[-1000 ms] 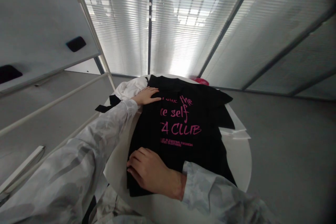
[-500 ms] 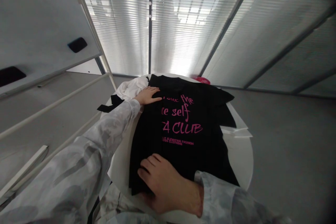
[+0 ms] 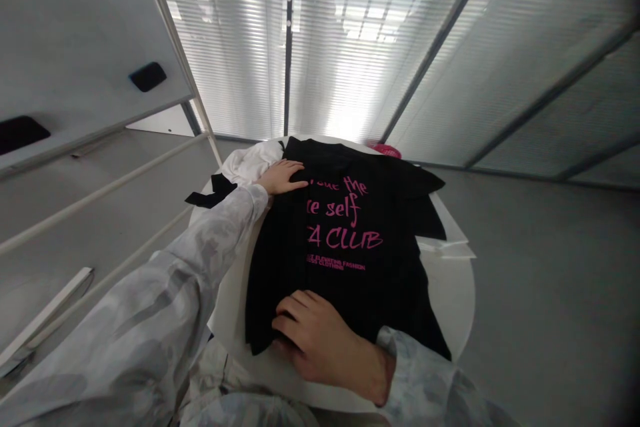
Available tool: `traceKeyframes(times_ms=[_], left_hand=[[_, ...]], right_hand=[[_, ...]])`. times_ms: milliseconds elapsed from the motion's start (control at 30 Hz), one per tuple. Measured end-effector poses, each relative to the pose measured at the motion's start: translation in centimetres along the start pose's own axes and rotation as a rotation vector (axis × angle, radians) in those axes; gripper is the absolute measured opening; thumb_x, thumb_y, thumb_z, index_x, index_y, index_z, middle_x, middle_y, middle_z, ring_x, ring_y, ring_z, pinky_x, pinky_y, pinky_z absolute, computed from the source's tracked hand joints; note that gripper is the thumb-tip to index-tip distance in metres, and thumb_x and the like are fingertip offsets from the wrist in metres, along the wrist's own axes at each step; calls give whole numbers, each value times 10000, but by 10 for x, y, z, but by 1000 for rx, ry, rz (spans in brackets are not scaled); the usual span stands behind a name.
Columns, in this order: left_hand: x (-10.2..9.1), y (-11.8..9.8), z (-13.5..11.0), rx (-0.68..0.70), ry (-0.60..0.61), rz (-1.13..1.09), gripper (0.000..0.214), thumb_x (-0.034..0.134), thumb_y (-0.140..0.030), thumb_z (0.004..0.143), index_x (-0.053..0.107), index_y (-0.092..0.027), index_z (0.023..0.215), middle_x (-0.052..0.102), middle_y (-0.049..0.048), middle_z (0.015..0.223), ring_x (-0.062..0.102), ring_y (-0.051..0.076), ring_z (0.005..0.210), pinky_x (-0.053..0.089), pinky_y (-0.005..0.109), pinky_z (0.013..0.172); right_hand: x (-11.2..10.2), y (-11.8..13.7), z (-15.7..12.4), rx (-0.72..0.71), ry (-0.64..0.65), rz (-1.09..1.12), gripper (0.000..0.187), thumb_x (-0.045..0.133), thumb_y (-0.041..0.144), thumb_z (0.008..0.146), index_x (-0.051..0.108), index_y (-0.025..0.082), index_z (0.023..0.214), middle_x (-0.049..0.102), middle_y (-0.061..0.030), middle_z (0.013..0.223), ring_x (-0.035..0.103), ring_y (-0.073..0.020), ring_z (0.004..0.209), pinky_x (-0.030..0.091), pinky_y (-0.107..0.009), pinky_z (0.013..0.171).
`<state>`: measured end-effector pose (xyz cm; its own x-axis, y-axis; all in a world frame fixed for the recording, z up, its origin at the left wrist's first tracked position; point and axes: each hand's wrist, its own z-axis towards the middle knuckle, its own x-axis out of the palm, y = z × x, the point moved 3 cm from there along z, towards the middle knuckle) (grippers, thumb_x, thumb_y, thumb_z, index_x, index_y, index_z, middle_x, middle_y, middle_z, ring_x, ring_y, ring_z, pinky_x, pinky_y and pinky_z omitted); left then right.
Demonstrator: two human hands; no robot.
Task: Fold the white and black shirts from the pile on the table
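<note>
At the bottom of the frame, right of centre, the person's grey-patterned right sleeve (image 3: 435, 377) led to the right hand (image 3: 327, 343), which lay over the near edge of a black shirt (image 3: 350, 297). Its fingers were curled inward; whether they pinched any cloth could not be told. The shirt lay spread across the middle of the frame on a round white table (image 3: 455, 287), its pink lettering (image 3: 345, 238) face up and partly lost in a fold at the left. Farther up, left of centre, the left hand (image 3: 281, 177) rested flat on the shirt's left edge, fingers extended and thumb held apart.

Just beside that hand, toward the left, lay a bunched white cloth (image 3: 250, 163) and a black strip (image 3: 214, 193). White sheets (image 3: 450, 240) stuck out from beneath the shirt at the right. Beyond the table's far edge showed something pink (image 3: 387, 151); blinds (image 3: 340, 73) filled the upper centre and a pale board (image 3: 90, 20) the upper left.
</note>
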<state>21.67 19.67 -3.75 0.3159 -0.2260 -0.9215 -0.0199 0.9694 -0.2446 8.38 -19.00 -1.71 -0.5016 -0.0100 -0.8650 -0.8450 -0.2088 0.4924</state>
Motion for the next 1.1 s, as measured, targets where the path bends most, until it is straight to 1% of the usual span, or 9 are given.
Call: traceKeyframes(times_ms=[133, 267, 400, 500, 600, 700, 800, 933, 1100], left_hand=[[0, -1, 0, 3, -6, 6, 794, 501, -817, 1047, 670, -234, 1558, 623, 115, 1674, 551, 339, 1570, 331, 520, 1381], [0, -1, 0, 5, -13, 8, 790, 508, -812, 1048, 672, -229, 1555, 625, 119, 1672, 556, 335, 1567, 343, 517, 1375], [-1, -1, -1, 4, -17, 7, 796, 519, -811, 1046, 674, -218, 1553, 625, 122, 1673, 560, 336, 1564, 341, 518, 1377], [-2, -1, -1, -1, -11, 7, 800, 508, -818, 1047, 664, -230, 1567, 617, 113, 1684, 556, 337, 1567, 332, 531, 1383], [-2, -1, -2, 0, -12, 8, 787, 474, -815, 1061, 668, -241, 1564, 620, 105, 1682, 547, 332, 1579, 328, 538, 1386], [-2, -1, -2, 10, -19, 13, 774, 439, -801, 1082, 675, -236, 1556, 621, 105, 1681, 545, 321, 1582, 332, 530, 1387], [-3, -2, -2, 15, -28, 19, 780, 425, -792, 1091, 670, -222, 1563, 629, 114, 1673, 556, 317, 1572, 333, 524, 1386], [-5, -1, -3, 6, -26, 19, 781, 416, -799, 1087, 665, -239, 1571, 629, 107, 1673, 554, 320, 1573, 322, 532, 1392], [-6, 0, -4, 1, -30, 15, 780, 420, -801, 1083, 676, -237, 1556, 636, 101, 1667, 553, 320, 1574, 313, 531, 1399]], right_hand=[[-8, -5, 2, 95, -52, 175, 188, 838, 280, 1002, 818, 263, 1189, 752, -23, 1238, 659, -208, 1127, 524, -379, 996], [-10, -5, 5, 173, -113, 308, 147, 831, 170, 992, 864, 264, 1099, 767, -17, 1165, 681, -187, 1105, 544, -340, 1005], [2, 17, 9, 107, -233, 339, 200, 767, 142, 1010, 854, 244, 1159, 768, -35, 1143, 687, -188, 1054, 564, -335, 958], [15, 37, 13, -35, -229, 225, 277, 729, 151, 998, 807, 220, 1255, 766, -57, 1196, 671, -206, 1045, 562, -343, 931], [25, 44, 18, -80, -108, 35, 211, 696, 210, 1034, 764, 195, 1233, 754, -72, 1192, 649, -216, 1007, 549, -346, 888], [22, 44, 18, -100, -9, -117, 143, 668, 240, 1050, 733, 183, 1164, 740, -66, 1153, 630, -210, 941, 530, -347, 828], [8, 47, 11, -130, -16, -184, 112, 678, 240, 1014, 702, 183, 1107, 729, -54, 1096, 620, -208, 898, 508, -353, 775], [-4, 47, -13, -45, -118, -229, 39, 651, 192, 982, 640, 217, 1010, 703, -38, 979, 630, -210, 861, 472, -362, 723], [6, 34, -44, 217, -257, -294, 250, 620, 137, 953, 635, 237, 1181, 749, -59, 1105, 695, -229, 955, 511, -359, 778]])
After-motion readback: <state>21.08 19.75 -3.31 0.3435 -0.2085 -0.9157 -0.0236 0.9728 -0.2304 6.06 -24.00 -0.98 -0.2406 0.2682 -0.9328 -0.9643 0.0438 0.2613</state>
